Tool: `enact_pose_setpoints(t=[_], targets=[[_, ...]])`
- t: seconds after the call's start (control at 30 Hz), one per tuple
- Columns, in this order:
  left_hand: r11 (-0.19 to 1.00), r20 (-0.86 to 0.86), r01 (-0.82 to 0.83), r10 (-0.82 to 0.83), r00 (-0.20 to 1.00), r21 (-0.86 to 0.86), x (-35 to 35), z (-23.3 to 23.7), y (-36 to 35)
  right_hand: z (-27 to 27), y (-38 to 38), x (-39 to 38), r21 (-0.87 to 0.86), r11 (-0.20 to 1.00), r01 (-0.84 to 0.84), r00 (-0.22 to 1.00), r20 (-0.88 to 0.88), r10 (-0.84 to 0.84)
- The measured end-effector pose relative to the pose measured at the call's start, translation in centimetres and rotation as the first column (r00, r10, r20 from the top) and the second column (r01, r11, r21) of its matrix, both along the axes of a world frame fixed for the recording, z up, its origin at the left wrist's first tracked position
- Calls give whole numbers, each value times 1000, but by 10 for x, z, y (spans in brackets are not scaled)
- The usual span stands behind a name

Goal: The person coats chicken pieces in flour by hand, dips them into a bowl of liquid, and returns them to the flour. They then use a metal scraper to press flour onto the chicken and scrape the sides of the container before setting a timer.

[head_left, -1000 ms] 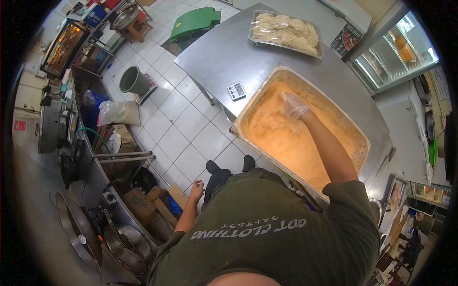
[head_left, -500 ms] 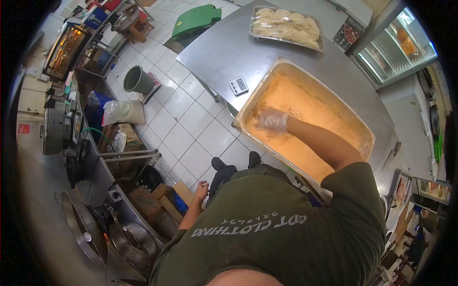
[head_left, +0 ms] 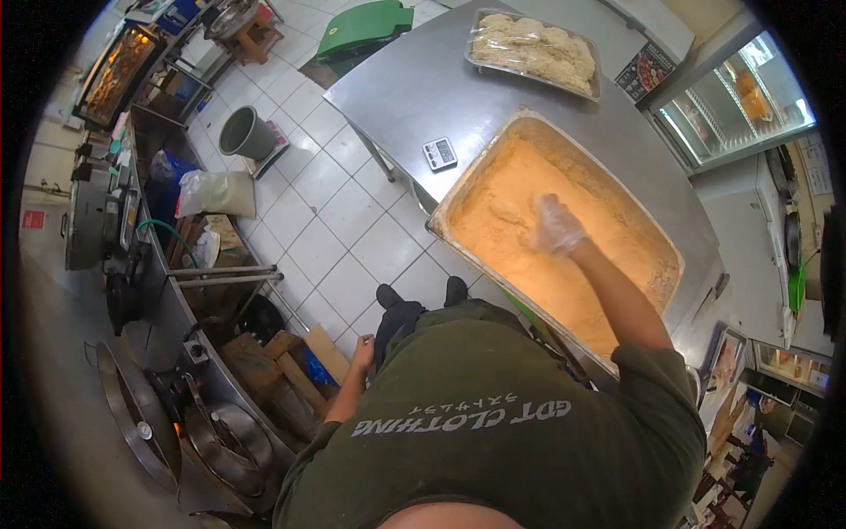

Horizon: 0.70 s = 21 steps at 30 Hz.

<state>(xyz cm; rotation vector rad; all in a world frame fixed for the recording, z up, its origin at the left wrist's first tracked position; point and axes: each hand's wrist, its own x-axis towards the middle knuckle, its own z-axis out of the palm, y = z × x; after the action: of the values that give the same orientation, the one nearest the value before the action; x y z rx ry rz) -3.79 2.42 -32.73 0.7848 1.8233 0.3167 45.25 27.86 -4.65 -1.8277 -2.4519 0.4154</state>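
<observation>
A large rectangular tub (head_left: pixel 564 134) on the steel table is filled with orange breading powder (head_left: pixel 502 181). My right hand (head_left: pixel 557 227), in a clear plastic glove, is at the middle of the powder. Motion blur and the glove hide how its fingers are set, and I cannot make out anything held. Low beside my leg hangs my left hand (head_left: pixel 363 351), bare, its fingers loosely bent with nothing seen in them. Left of the tub lies a small digital timer (head_left: pixel 440 154). Behind it sits a plastic-wrapped tray of pale, lumpy food (head_left: pixel 534 53).
The steel table (head_left: pixel 397 93) has a corner jutting toward the tiled floor. On the floor stand a grey-green bucket (head_left: pixel 250 132), a white sack (head_left: pixel 220 193) and a green lidded bin (head_left: pixel 363 31). A counter with pans (head_left: pixel 225 445) runs along the left; a glass-door fridge (head_left: pixel 740 97) is at right.
My right hand has moved right across the powder, from the tub's left side to its middle. My left hand still hangs by my leg, and the view has shifted slightly.
</observation>
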Motion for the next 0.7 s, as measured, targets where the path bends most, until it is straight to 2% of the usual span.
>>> enact_pose_setpoints(t=[0.07,0.17,0.27,0.37,0.4,0.47,0.53,0.6,0.67,0.7], targets=[[1000,2,29,-29,1000,-3,2,4,6,-15,-3,-18,-94,983,158,983,105,-148],[999,58,5,-2,998,-47,6,17,18,-65,16,-30,115,992,52,999,-9,-52],[999,103,-34,38,994,-41,11,15,38,-74,48,-29,-109,963,-248,947,181,265],[1000,90,-21,20,996,10,13,22,55,-22,50,-30,-117,861,-495,845,166,508],[999,90,-20,18,996,26,17,31,61,-28,53,-27,100,840,-534,839,185,511],[999,90,-27,25,996,26,20,37,65,-44,57,-13,503,673,-541,834,220,506],[998,88,-56,53,995,29,21,36,60,-30,48,3,462,757,-462,885,186,427],[997,91,-77,75,993,25,18,35,53,-5,37,-1,270,872,-409,912,125,390],[996,107,-86,84,991,9,17,32,38,27,19,-19,-100,925,-366,927,48,372],[999,86,-43,45,995,-30,14,33,30,12,9,-27,-85,930,-358,932,20,361]])
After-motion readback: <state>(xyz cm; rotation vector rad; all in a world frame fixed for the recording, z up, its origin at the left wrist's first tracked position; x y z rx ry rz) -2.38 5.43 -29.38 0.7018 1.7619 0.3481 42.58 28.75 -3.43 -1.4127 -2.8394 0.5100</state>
